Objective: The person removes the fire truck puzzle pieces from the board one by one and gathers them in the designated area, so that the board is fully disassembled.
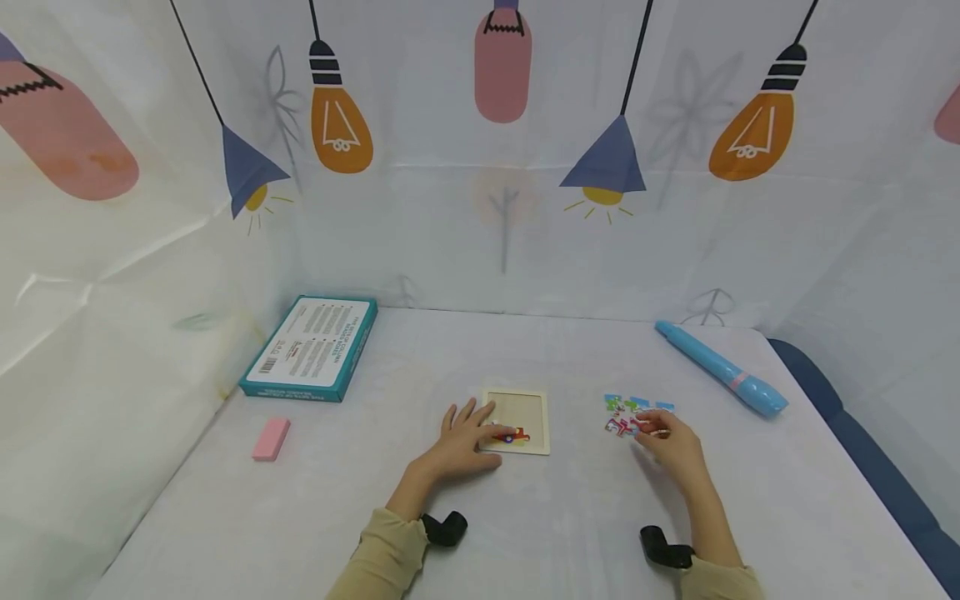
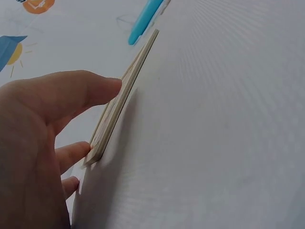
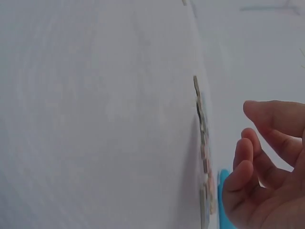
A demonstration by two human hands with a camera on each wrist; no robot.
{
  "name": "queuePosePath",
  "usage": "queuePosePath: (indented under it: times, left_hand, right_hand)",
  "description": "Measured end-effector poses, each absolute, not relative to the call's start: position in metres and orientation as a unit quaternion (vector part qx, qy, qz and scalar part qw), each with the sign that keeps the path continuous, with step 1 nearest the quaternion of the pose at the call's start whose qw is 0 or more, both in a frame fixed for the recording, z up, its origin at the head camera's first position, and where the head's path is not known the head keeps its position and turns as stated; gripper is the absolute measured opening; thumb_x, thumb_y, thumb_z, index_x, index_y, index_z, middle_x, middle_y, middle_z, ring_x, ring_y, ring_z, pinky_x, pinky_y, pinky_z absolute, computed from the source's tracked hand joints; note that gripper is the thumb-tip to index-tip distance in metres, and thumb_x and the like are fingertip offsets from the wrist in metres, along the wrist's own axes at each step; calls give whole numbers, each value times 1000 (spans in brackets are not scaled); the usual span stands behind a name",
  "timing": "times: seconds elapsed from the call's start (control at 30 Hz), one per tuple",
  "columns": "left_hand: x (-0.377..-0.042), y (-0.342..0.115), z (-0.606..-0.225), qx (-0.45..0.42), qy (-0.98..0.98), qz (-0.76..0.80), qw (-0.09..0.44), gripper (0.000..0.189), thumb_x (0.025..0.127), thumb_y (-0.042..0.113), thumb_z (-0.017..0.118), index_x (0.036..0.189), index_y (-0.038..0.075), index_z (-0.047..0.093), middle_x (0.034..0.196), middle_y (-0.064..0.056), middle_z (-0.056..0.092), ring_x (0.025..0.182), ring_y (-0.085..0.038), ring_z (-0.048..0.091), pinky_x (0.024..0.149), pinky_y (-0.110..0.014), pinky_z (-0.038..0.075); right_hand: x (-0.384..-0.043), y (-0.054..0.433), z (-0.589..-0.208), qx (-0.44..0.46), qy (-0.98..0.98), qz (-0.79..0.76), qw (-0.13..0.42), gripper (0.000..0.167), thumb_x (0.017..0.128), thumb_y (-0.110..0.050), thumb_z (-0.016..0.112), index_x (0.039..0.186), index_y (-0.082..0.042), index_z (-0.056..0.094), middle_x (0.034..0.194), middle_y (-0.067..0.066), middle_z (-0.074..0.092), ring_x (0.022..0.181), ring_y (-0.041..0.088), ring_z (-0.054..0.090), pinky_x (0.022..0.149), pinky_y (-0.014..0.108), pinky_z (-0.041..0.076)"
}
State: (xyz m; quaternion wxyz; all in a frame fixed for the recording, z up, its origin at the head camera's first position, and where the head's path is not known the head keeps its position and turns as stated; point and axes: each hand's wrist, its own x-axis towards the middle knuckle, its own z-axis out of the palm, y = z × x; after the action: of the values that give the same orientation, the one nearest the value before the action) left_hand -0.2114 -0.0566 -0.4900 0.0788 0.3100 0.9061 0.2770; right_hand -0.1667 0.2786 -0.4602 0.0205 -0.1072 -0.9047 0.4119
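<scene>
My left hand (image 1: 463,444) lies spread over the left side of a shallow wooden puzzle tray (image 1: 546,425), its fingers touching the tray. Along the tray's lower part sits a puzzle piece with a red vehicle (image 1: 516,436), partly covered by a finger. In the left wrist view, the thumb (image 2: 102,90) is beside the tray's edge (image 2: 125,102). My right hand (image 1: 675,450) hovers over several colourful puzzle pieces (image 1: 622,412) to the right, fingers loosely bent. The right wrist view shows this hand (image 3: 267,167) apart from the pieces (image 3: 204,148), with nothing visible in its fingers.
A teal-edged box (image 1: 311,346) lies at the back left, with a pink block (image 1: 271,439) in front of it. A blue tube-shaped pouch (image 1: 720,367) rests at the back right. White printed cloth hangs behind the white table (image 1: 570,517); a dark blue chair (image 1: 862,433) stands at the right.
</scene>
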Motion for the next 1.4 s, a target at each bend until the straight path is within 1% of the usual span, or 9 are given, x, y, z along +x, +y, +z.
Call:
queuePosePath:
  times: [0.17, 0.3, 0.43, 0.57, 0.83, 0.97, 1.2, 1.33, 1.4]
  left_hand:
    - [-212, -56, -490, 301, 906, 289, 72, 51, 82, 29, 63, 131, 20, 53, 150, -15, 26, 139, -40, 11, 106, -60, 1]
    - [-213, -57, -490, 283, 913, 289, 52, 53, 82, 31, 62, 132, 18, 51, 149, -16, 26, 137, -41, 13, 106, -61, 2]
    - [-213, -58, -492, 263, 924, 277, 31, 53, 85, 35, 59, 134, 17, 49, 148, -18, 27, 137, -42, 15, 105, -61, 2]
    - [-213, -58, -494, 249, 932, 264, 16, 50, 88, 34, 56, 134, 15, 49, 147, -20, 29, 136, -43, 17, 105, -63, 3]
    - [-215, -57, -499, 239, 939, 247, 10, 46, 93, 32, 48, 136, 14, 47, 147, -17, 31, 137, -41, 18, 105, -62, 4]
    - [-215, -56, -500, 237, 941, 242, 7, 46, 93, 30, 49, 136, 14, 46, 146, -17, 32, 136, -41, 18, 105, -62, 4]
    - [-215, -56, -500, 236, 943, 235, 5, 47, 92, 30, 49, 137, 14, 45, 146, -17, 32, 136, -41, 19, 105, -62, 5]
    - [-214, -56, -500, 236, 943, 233, 5, 47, 93, 30, 49, 137, 15, 45, 146, -17, 32, 136, -42, 19, 105, -62, 5]
    - [-215, -56, -499, 236, 943, 232, 5, 47, 93, 30, 49, 137, 15, 45, 146, -17, 32, 136, -42, 19, 104, -62, 5]
  right_hand:
    - [-171, 258, -461, -86, -901, 424, 27, 32, 83, -11, 65, 113, 0, 60, 98, 16, 59, 90, 26, 54, 63, 25, 44]
    - [-176, 241, -462, -80, -894, 441, 9, 31, 85, -13, 65, 113, -3, 60, 99, 12, 59, 90, 24, 53, 66, 26, 45]
    - [-182, 223, -463, -73, -891, 448, -7, 29, 85, -13, 64, 113, -5, 59, 102, 11, 59, 91, 24, 54, 70, 29, 47]
    - [-189, 203, -466, -65, -888, 455, -13, 27, 84, -12, 65, 110, -6, 61, 101, 9, 60, 90, 22, 56, 72, 31, 48]
    - [-196, 166, -469, -17, -885, 465, -1, 22, 78, -4, 69, 99, -5, 64, 91, 7, 63, 80, 18, 58, 68, 30, 47]
    - [-198, 151, -471, 21, -901, 434, -9, 23, 75, -3, 71, 96, -6, 66, 89, 5, 62, 79, 17, 56, 67, 29, 46]
    - [-199, 137, -471, 70, -938, 338, -28, 38, 66, -11, 80, 101, -5, 68, 88, 7, 54, 76, 18, 49, 70, 34, 43]
    - [-199, 135, -472, 80, -948, 307, -19, 33, 65, -13, 81, 95, -6, 68, 88, 6, 51, 80, 20, 50, 76, 38, 44]
    - [-199, 135, -473, 85, -948, 306, -14, 30, 65, -12, 81, 91, -7, 68, 87, 6, 50, 79, 21, 50, 75, 39, 44]
